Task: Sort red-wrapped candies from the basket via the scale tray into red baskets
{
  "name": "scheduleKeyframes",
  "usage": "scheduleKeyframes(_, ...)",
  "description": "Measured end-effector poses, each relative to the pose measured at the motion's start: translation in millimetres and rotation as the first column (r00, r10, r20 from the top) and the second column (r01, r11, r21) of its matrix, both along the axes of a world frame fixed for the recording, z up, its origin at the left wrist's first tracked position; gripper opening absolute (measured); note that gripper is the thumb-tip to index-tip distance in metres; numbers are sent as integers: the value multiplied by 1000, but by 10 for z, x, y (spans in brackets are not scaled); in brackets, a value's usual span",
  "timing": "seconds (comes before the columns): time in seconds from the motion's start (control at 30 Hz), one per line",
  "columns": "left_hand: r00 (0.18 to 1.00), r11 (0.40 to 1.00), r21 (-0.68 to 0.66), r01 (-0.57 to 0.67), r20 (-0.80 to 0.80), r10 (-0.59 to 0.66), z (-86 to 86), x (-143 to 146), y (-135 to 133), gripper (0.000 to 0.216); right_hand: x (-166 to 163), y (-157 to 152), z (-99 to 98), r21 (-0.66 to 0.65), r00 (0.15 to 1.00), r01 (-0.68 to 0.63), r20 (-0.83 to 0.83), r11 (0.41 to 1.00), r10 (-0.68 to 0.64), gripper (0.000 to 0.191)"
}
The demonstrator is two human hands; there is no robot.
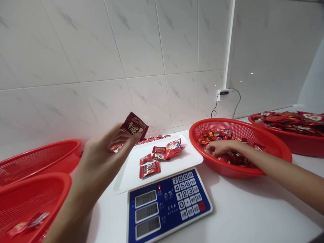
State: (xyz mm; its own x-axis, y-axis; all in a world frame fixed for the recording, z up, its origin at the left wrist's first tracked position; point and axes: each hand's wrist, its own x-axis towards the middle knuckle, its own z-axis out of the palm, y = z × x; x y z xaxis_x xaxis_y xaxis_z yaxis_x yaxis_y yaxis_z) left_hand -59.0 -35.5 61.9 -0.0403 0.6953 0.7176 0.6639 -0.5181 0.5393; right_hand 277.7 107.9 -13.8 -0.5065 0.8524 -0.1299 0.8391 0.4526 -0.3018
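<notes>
My left hand pinches a dark red candy packet with gold lettering, raised above the left edge of the white weighing tray. Several red wrapped candies lie on the tray, one of them a brighter packet with a cartoon print. In front of the tray is the blue scale panel with its lit displays and keypad. Over at the right, my right hand reaches into a red plastic basket of small wrapped candies. Its curled fingers are partly hidden among them.
Another red basket heaped with red packets stands at the far right. Two red baskets are at the left, the nearer one with a few packets inside. More packets lie behind the tray by the tiled wall. A socket with a cable is on the wall.
</notes>
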Motion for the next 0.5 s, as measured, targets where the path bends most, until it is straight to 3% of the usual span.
scheduleKeyframes(0.07, 1000, 1000, 4, 4, 10, -4, 19, 0, -13, 29, 67, 25, 85, 45, 998, 51, -49, 998, -48, 3)
scheduleKeyframes(0.13, 1000, 1000, 1, -15, 17, 15, 39, -11, -28, 30, 137, 55, 166, 159, 984, 148, -125, 976, -129, 4)
scheduleKeyframes(0.23, 999, 999, 26, -42, 25, 42, 67, -29, -66, 31, 163, 87, 297, 336, 933, 318, -277, 887, -229, 14)
scheduleKeyframes(0.33, 999, 998, 62, -27, 40, 25, 88, -25, -118, 28, -32, 30, 471, 365, 774, 434, -620, 824, -133, 18)
scheduleKeyframes(0.4, 999, 997, 74, -24, 47, 21, 94, -22, -139, 27, -292, -86, 593, 295, 614, 357, -789, 886, 15, 20)
scheduleKeyframes(0.5, 998, 996, 76, -41, 45, 38, 94, -41, -140, 28, -746, -284, 696, 206, 570, 141, -817, 968, 90, 14)
